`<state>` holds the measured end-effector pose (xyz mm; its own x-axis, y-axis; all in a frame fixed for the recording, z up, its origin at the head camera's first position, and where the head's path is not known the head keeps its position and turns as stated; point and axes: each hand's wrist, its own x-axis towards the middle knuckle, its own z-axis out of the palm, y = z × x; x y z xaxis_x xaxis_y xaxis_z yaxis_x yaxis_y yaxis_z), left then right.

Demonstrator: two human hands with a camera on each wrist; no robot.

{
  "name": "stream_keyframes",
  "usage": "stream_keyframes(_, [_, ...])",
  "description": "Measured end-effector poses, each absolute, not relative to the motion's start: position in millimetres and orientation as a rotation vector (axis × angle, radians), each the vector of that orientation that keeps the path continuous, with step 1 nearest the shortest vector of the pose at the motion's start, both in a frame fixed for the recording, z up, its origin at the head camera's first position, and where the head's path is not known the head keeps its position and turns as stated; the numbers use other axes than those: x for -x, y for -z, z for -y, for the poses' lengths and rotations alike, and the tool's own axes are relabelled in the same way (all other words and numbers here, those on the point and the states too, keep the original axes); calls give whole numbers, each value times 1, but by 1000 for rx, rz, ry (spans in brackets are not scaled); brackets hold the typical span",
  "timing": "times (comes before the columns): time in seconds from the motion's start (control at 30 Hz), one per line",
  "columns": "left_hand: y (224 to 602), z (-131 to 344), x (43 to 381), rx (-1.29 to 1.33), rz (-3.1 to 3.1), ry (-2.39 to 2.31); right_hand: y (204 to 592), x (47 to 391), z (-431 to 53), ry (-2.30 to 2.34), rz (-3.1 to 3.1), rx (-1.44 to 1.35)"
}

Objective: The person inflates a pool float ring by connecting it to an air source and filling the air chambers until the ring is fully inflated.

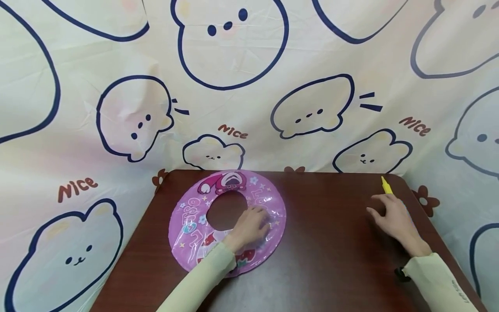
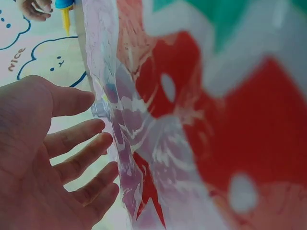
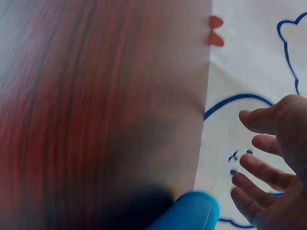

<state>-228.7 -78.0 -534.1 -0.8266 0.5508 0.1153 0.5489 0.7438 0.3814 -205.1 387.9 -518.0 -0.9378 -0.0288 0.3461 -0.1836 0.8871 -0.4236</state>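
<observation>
A pink inflatable swim ring (image 1: 183, 234) with printed cartoon figures and strawberries lies on the left half of the table. My left hand (image 1: 249, 227) is over its right side, fingers loosely bent. In the left wrist view, the thumb and index fingertips are right at a small clear valve (image 2: 100, 109). On the right, my right hand (image 1: 393, 219) hovers with loosely spread fingers beside a blue tube-shaped thing (image 3: 194, 211). Its yellow pointed nozzle (image 1: 386, 185) sticks out past the fingers, while the hand hides most of the blue body in the head view.
The dark brown wooden table (image 1: 327, 242) has rounded far corners. A cream cloth (image 1: 257, 108) with bear drawings hangs behind it and along both sides. A black band (image 1: 401, 274) shows at the right cuff.
</observation>
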Motion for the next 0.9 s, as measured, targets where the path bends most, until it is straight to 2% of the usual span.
stream_keyframes(0.37, [538, 74, 233, -882, -2941, -641, 532, 194, -427, -476, 2811, 84])
stream_keyframes(0.9, [540, 71, 236, -869, -2978, -642, 536, 179, -448, -444, 3017, 397])
